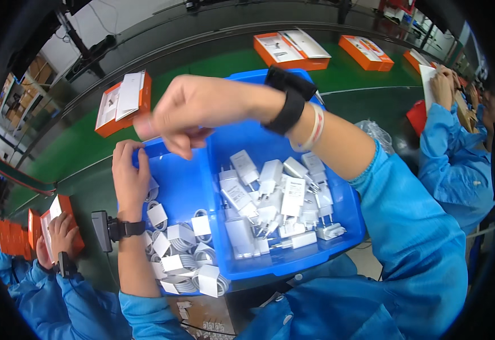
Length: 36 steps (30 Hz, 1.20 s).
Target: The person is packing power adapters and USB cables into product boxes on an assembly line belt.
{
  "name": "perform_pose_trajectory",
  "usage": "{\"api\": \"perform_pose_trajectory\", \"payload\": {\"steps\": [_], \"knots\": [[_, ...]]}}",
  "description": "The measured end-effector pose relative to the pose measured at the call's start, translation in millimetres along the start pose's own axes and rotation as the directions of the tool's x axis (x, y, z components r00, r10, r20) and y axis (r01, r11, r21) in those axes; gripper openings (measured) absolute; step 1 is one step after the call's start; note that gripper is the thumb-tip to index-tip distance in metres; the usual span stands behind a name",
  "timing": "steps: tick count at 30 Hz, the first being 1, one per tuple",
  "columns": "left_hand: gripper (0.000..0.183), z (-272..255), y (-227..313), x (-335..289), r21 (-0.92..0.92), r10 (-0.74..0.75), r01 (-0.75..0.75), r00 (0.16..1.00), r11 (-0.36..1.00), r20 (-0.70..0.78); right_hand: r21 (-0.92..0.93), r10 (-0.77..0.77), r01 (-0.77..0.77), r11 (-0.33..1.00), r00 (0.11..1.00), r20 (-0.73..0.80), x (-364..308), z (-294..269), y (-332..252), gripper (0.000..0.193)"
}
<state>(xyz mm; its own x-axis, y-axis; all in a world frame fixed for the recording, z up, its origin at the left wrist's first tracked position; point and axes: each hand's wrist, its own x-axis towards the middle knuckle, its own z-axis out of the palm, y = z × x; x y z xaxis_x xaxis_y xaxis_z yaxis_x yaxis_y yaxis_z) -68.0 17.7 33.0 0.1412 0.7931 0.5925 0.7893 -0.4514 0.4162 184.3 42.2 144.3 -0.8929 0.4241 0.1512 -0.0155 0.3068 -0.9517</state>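
Observation:
My right hand (pixel 193 110), smeared by motion, reaches leftward over two blue bins, its fingers bent; whether it holds anything is unclear. Beyond its fingertips stands an open orange box (pixel 124 105) with a white inner flap. My left hand (pixel 129 170) is at the far left corner of the left blue bin (pixel 180 164), thumb and fingers apart, with nothing visible in it. Coiled white cables (pixel 180 238) with paper wraps lie in that bin. White charger plugs (pixel 294 195) are heaped in the right blue bin (pixel 341 226).
Along the green conveyor belt (pixel 213 73) stand more orange boxes, one open box (pixel 290 50) and another (pixel 366 52) farther right. Co-workers in blue sleeves sit at the left (pixel 77 300) and right (pixel 448 170). A clear plastic bag (pixel 376 135) lies beside the right bin.

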Motion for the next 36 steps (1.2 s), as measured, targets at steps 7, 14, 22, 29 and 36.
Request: {"api": "perform_pose_trajectory", "payload": {"steps": [7, 14, 22, 29, 36], "knots": [[0.011, -3.2, 15.6, -6.2, -0.072, 0.047, -0.039, 0.992, 0.997, 0.117, -0.816, 0.651, -0.453, 0.36, 0.748, -0.129, -49.9, -15.0, 30.3, 0.055], [0.009, -4.0, 5.5, -8.5, -0.02, 0.039, -0.036, 0.986, 0.999, 0.16, -0.814, 0.699, -0.449, 0.37, 0.711, -0.074, -40.4, 6.5, 35.5, 0.051], [0.012, -3.5, 16.3, -7.0, -0.081, -0.064, 0.083, 0.974, 0.993, 0.217, -0.809, 0.569, -0.365, 0.46, 0.821, -0.047, -51.3, -6.6, 47.3, 0.05], [0.013, -5.2, 10.3, -8.3, -0.051, -0.021, 0.033, 0.977, 0.998, 0.211, -0.852, 0.667, -0.402, 0.334, 0.74, -0.088, -42.7, 3.3, 39.3, 0.055], [0.014, -6.5, 11.4, -9.0, -0.045, -0.037, 0.048, 0.973, 0.998, 0.227, -0.817, 0.564, -0.331, 0.473, 0.826, -0.008, -47.9, -7.2, 47.4, 0.064]]}}
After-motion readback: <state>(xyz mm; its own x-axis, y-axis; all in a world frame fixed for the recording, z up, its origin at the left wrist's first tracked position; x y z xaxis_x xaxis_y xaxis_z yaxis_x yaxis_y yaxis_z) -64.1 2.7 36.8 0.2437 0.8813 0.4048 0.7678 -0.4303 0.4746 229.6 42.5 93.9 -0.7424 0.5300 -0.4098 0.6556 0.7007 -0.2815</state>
